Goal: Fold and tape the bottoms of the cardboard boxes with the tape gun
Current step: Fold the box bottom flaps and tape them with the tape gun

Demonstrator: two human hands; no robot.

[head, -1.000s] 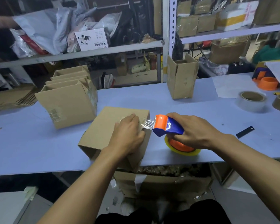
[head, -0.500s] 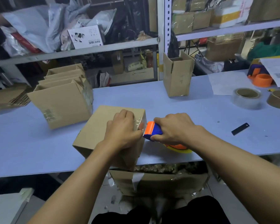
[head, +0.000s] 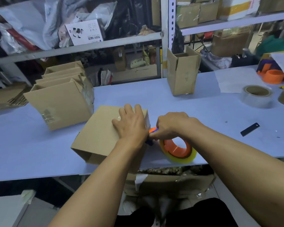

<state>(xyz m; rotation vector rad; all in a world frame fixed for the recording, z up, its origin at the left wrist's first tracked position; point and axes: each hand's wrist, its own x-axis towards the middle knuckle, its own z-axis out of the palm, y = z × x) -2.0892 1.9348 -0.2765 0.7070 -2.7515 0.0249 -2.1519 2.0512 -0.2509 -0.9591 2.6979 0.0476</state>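
On the near surface (head: 39, 153), the left hand (head: 131, 126) lies flat on the cardboard box (head: 98, 136); the right hand (head: 172, 126), its grip tight around the tape gun (head: 175, 148), should pull down firmly.

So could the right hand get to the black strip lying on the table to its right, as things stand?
Probably, but not freely: the right hand is gripping the tape gun against the box. The table between it and the black strip is bare, so the path looks open once the gun is set down.
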